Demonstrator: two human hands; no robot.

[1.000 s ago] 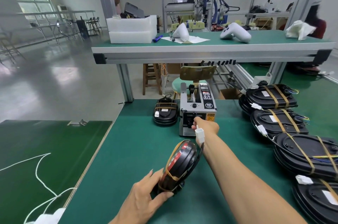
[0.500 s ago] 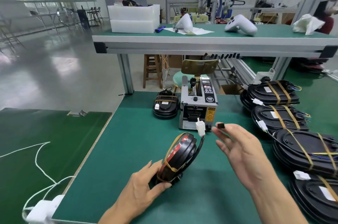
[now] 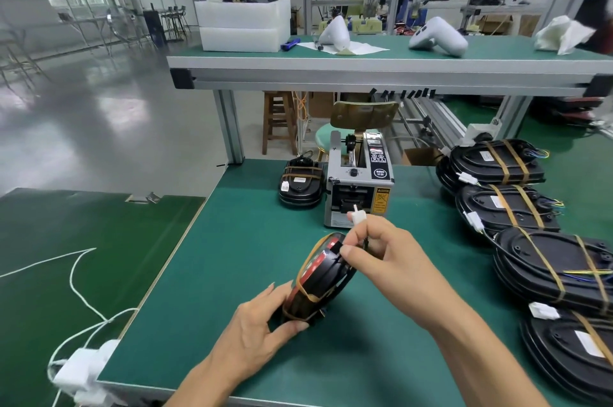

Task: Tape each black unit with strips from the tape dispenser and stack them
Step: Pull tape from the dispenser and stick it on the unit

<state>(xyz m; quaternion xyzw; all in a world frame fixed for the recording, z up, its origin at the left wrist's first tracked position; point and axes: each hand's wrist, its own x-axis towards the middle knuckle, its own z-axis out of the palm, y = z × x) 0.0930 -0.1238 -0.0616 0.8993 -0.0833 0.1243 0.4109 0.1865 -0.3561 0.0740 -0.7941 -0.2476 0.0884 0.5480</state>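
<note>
A black unit point(image 3: 320, 277) with brown tape bands stands on edge on the green table point(image 3: 232, 260). My left hand point(image 3: 255, 327) grips its lower end. My right hand point(image 3: 388, 254) pinches at the unit's top edge, where its black cable and white connector point(image 3: 359, 216) stick up; a small dark strip shows between the fingertips. The grey tape dispenser point(image 3: 360, 181) stands just behind. One taped black unit point(image 3: 300, 186) lies left of the dispenser. Several taped black units point(image 3: 530, 234) lie stacked in a row along the right.
A raised shelf point(image 3: 381, 74) crosses above the table's far edge, carrying white foam blocks point(image 3: 242, 25) and white plastic housings point(image 3: 438, 38). White cables and an adapter point(image 3: 83, 370) hang off the table's near left corner. A darker green table point(image 3: 66, 257) sits to the left.
My right hand left the dispenser with a small dark strip and came back to the top edge of the held unit. The left hand kept its hold.
</note>
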